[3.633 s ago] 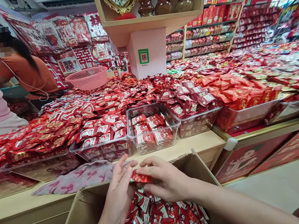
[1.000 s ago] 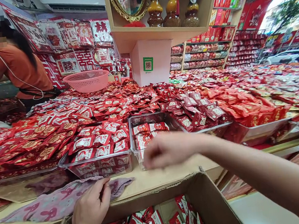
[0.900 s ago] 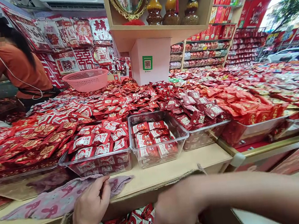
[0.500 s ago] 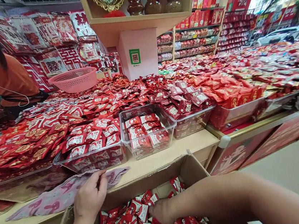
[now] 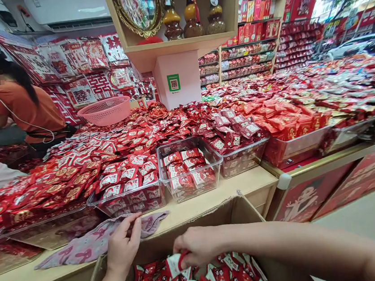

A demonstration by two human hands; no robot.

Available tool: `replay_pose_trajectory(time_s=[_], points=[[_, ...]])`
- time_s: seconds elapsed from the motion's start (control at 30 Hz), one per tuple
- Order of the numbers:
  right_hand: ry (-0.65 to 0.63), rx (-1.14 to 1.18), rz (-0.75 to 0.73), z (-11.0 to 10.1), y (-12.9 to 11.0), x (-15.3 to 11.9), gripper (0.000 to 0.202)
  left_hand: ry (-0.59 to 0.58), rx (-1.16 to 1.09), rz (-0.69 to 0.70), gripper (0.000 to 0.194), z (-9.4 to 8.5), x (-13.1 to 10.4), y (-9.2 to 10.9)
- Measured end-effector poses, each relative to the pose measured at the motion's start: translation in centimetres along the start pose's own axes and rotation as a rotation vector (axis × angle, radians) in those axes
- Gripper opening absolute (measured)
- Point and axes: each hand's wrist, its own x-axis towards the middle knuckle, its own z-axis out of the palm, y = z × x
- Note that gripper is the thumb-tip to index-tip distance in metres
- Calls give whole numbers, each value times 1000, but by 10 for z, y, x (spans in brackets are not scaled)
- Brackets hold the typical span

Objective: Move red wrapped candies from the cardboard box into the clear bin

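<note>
My right hand is closed on a small red-and-white candy packet, just above the heap in an open cardboard box. Loose packets of the same red-and-white kind lie in the box below it. Over the box's left rim is my left hand, its thumb and forefinger apart with nothing seen between them. The other fingers are curled and partly hidden. Behind it a pinkish-purple cloth lies on the counter. A clear plastic bin beyond the box contains neatly stacked red-and-white packets.
Another clear bin adjoins on the left, and one with dark red packets on the right. Heaps of red packets spread behind. A pink basket rests on them near a pillar. A person in orange stands at the left.
My right hand has risen out of the heap with a packet in its fingers. My left hand stays by the cloth. The view has tilted up and shifted left.
</note>
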Motion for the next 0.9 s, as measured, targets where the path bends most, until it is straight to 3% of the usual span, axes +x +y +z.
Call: replay_pose_trajectory(time_s=[0.07,0.17,0.3,0.43,0.53,0.6,0.7,0.77,0.83,0.9], points=[[132,235,-74,-21,-11,-6,25,-57,-132,10,34,-5,-3,20],[371,571,-68,-31,-18,-8,27,-322,-407,38,37,-9,-8,58],[526,768,118,-22,-19,-6,35,-150,-347,-79,34,-5,-12,93],[711,600,82,-16,-22,-5,37,-33,-302,-137,34,-2,-15,103],[781,429,59,-17,-22,-5,39,3,-410,-225,37,-2,-17,103],[785,317,45,-19,-19,-6,41,-64,-573,-359,39,-2,-18,103],[763,86,-68,-25,-9,-11,41,-324,-886,-575,41,-5,-19,102],[756,11,-192,-27,-4,-16,36,-447,-1037,-616,38,-8,-19,102],[790,73,-279,-27,-2,-19,30,-441,-1098,-592,30,-10,-20,102],[842,199,-276,-24,-2,-19,31,-365,-1085,-546,29,-9,-20,100]])
